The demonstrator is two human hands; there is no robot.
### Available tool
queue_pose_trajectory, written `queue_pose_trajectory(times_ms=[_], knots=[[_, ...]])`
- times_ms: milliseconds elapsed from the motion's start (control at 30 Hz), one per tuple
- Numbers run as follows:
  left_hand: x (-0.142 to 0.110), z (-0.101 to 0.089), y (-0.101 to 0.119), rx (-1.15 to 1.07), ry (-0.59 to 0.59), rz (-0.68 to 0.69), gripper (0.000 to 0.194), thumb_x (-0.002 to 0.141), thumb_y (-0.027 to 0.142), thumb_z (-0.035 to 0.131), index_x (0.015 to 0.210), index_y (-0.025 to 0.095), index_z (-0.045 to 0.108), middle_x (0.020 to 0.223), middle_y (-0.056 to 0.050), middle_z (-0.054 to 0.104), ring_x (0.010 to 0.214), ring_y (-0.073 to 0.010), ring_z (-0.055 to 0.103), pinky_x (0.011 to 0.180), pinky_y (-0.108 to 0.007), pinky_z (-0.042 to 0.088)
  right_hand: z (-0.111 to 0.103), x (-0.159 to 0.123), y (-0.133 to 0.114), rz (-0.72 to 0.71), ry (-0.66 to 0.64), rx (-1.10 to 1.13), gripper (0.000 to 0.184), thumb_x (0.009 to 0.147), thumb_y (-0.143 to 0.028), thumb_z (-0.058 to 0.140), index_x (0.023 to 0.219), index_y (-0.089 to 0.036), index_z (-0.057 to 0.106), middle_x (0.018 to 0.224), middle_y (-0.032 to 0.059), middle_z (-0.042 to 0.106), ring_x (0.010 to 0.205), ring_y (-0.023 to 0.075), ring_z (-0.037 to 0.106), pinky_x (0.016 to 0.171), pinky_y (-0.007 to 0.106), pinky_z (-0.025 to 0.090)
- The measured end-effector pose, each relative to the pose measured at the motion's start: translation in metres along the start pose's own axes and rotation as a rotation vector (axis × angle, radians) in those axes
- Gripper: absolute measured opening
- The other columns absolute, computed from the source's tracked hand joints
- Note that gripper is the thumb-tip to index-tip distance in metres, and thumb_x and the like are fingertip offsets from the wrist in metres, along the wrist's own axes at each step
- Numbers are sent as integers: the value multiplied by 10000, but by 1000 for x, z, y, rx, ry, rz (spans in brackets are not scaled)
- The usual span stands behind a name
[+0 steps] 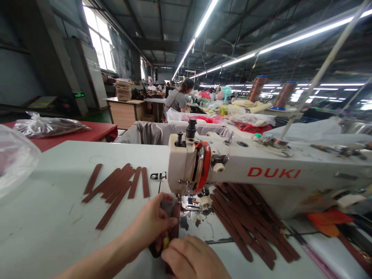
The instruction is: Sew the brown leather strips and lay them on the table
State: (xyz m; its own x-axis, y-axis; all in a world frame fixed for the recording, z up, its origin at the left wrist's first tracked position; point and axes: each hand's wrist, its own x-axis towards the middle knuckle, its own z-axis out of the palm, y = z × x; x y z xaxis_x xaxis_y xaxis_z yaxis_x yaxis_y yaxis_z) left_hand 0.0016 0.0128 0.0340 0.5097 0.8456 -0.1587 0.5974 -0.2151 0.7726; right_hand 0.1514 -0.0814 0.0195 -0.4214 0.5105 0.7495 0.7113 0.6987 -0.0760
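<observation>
A white DUKI sewing machine [261, 170] stands on the pale table [46, 224]. Under its needle lies a dark brown leather strap [173, 223]. My left hand [151, 226] pinches that strap from the left, fingers closed on it just before the presser foot [190, 202]. My right hand [193, 259] sits at the bottom edge, fingers curled on the strap's near end, with a small yellow object [165, 243] showing between the two hands. Several brown straps [119, 188] lie fanned out to the left of the machine. A larger pile of brown straps [247, 221] lies under the machine arm.
A clear plastic bag [14, 159] bulges at the left edge. Behind is a red table [95, 131] with a bagged bundle [48, 126]. Two thread cones [257, 88] stand at the back right. Another person [178, 99] sits at a far workstation. Orange pieces [329, 221] lie at right.
</observation>
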Motion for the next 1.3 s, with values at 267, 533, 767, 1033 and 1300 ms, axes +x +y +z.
queue_pose_trajectory(times_ms=[267,533,767,1033,1300], knots=[[-25,-9,1,362,225,516,351,824,105,467,1108,200,649,1079,-91,682,1029,-274,630,929,-426,514,-2,-5,23,-3,-143,-10,437,1018,-214,334,735,-168,663,647,19,610,583,166,551,505,278,444],[-22,12,-7,736,277,836,413,874,39,388,1248,71,559,1213,-135,666,1122,-237,626,1003,-307,514,8,-9,27,12,-83,10,324,970,-142,413,772,-153,670,675,21,640,608,172,566,558,272,489],[-16,4,3,643,324,863,370,896,46,349,1159,112,600,1070,-108,708,964,-191,687,903,-252,562,15,-9,32,3,-8,21,308,957,-124,435,755,-150,666,645,13,642,574,161,569,531,266,499],[-10,9,-13,509,437,884,348,882,122,428,1182,203,584,1086,-38,715,962,-133,706,898,-153,526,-2,-10,35,54,5,-1,379,972,-447,494,742,-199,664,669,-5,648,574,160,578,478,267,452],[-10,11,-18,584,475,879,398,882,132,435,1253,181,568,1134,-54,706,944,-168,718,901,-206,550,-84,-22,83,728,-507,-355,102,849,-144,648,948,-169,647,819,49,638,738,257,651,672,405,532]])
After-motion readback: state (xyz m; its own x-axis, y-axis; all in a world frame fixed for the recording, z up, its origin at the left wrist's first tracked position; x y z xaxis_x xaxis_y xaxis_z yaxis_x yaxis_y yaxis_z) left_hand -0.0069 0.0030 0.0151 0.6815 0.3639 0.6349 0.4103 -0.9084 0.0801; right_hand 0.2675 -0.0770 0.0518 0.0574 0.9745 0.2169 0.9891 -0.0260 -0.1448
